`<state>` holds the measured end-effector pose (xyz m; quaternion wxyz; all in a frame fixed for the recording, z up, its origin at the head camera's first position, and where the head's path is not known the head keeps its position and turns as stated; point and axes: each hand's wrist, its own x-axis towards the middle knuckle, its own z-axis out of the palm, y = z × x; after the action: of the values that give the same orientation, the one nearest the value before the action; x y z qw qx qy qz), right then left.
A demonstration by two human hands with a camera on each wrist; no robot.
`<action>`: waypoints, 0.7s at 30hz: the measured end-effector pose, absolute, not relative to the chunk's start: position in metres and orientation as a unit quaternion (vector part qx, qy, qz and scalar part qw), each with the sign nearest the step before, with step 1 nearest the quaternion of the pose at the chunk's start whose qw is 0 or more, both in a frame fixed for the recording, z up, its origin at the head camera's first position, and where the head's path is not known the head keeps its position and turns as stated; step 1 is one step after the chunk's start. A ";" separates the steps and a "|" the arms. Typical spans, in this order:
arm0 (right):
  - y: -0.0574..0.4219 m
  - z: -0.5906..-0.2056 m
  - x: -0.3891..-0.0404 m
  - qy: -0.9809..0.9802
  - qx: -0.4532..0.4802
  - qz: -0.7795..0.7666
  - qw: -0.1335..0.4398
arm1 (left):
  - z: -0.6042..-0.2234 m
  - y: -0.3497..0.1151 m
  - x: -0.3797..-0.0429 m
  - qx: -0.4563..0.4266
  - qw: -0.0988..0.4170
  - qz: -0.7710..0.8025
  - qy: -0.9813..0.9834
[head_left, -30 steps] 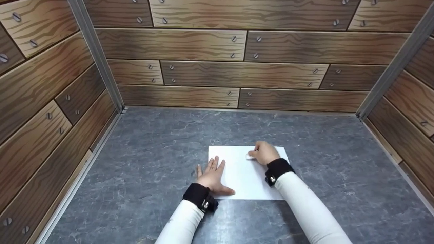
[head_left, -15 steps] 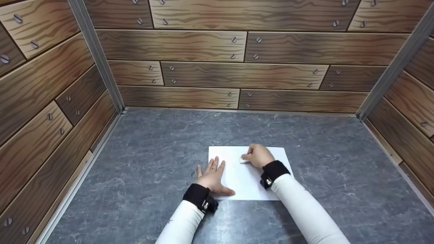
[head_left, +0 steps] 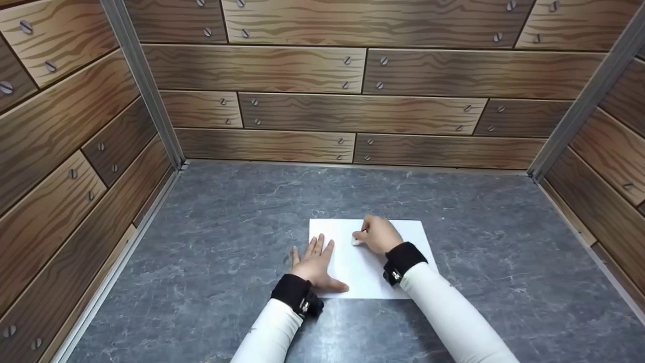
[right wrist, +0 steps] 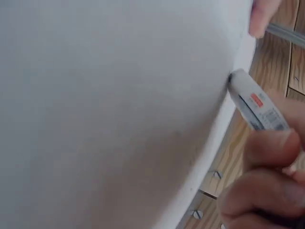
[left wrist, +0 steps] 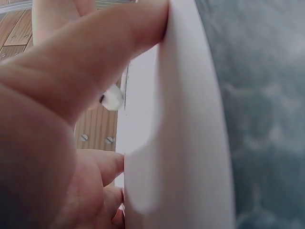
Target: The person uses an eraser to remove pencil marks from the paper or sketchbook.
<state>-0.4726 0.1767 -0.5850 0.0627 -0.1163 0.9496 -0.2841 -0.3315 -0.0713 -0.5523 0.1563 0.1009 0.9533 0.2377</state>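
Observation:
A white sheet of paper (head_left: 363, 277) lies flat on the grey table. My left hand (head_left: 313, 267) rests on its left side with fingers and thumb spread, pressing it down. Over the upper middle of the sheet, my right hand (head_left: 382, 237) pinches a white eraser (head_left: 356, 242) between thumb and curled fingers. The right wrist view shows the eraser (right wrist: 259, 102) in a printed sleeve with a barcode and a small red label. Its exposed end is smudged dark and touches the paper. Small dark specks lie near it. The left wrist view shows the eraser (left wrist: 113, 98) past my thumb.
The grey marbled tabletop (head_left: 242, 217) extends around the sheet. Wood-plank-patterned walls (head_left: 302, 111) close off the back and both sides, with metal corner posts (head_left: 151, 91) at the left and right.
My right hand has moved left and slightly towards me across the paper, with the eraser in its grip. My left hand and the sheet have stayed in place.

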 end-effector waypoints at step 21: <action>0.135 -0.575 -0.443 0.941 -0.168 -0.281 0.085 | -0.554 -0.074 -0.332 0.105 0.150 0.244 0.952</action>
<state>-0.4433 0.1346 -0.5754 0.0849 -0.1680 0.9412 -0.2807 -0.3316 -0.0735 -0.5540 0.1500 0.1047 0.9523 0.2441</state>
